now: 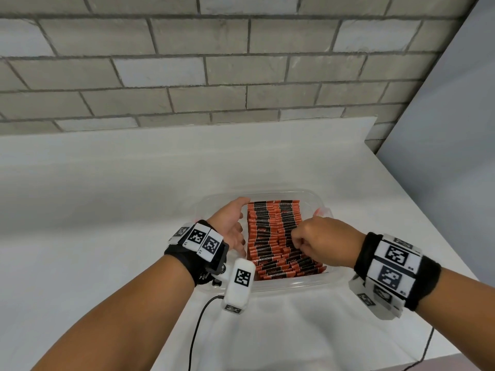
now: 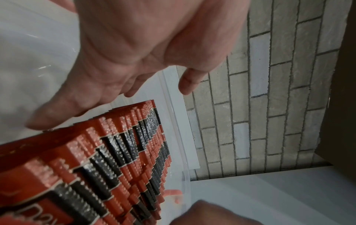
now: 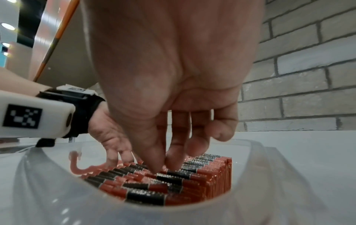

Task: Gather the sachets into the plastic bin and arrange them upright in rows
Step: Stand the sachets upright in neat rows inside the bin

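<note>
Right hand (image 1: 318, 242): fingers curled down, thumb and fingertips (image 3: 157, 166) pinching sachet tops mid-row.
Left hand (image 1: 231, 226): flat, fingers straight, pressed against the left side of the block.
Sachets (image 1: 276, 236): upright in 2 rows inside the bin.
Plastic bin (image 1: 308, 283): on the white table (image 1: 107, 210).
Brick wall (image 1: 214, 62): behind.

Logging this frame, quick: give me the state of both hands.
Left hand: open, fingers straight against the left side of the sachets in the bin.
Right hand: fingertips on the sachet tops; a pinch cannot be told.
</note>
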A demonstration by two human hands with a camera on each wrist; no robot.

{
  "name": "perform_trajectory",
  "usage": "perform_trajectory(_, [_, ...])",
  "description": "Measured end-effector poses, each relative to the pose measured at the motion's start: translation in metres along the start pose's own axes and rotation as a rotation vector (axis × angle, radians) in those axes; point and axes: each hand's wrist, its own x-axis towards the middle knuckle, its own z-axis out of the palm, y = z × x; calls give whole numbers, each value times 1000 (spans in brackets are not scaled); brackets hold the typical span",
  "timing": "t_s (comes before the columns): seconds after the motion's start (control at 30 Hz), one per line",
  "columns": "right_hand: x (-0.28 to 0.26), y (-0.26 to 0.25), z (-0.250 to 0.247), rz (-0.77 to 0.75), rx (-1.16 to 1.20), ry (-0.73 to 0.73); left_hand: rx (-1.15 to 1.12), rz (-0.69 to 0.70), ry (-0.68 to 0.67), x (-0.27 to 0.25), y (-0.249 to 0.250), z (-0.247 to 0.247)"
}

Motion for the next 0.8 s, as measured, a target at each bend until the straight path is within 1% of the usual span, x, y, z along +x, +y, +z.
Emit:
perform_trajectory(0.13, [-7, 2, 2, -15, 3, -36, 6, 0, 0, 0, 1, 0])
perform_trajectory(0.27, [-3, 5, 5, -6, 5, -25, 10, -3, -2, -3, 1, 1])
perform_trajectory(0.53, [1, 9, 11, 65, -71, -93, -17, -58, 13, -12, -2, -2])
perform_trajectory(0.67, [1, 7, 13, 58, -100, -124, -17, -102, 10, -17, -8, -4])
perform_trajectory(0.8, [5, 6, 14, 65, -121, -130, -27, -118, 6, -19, -11, -3])
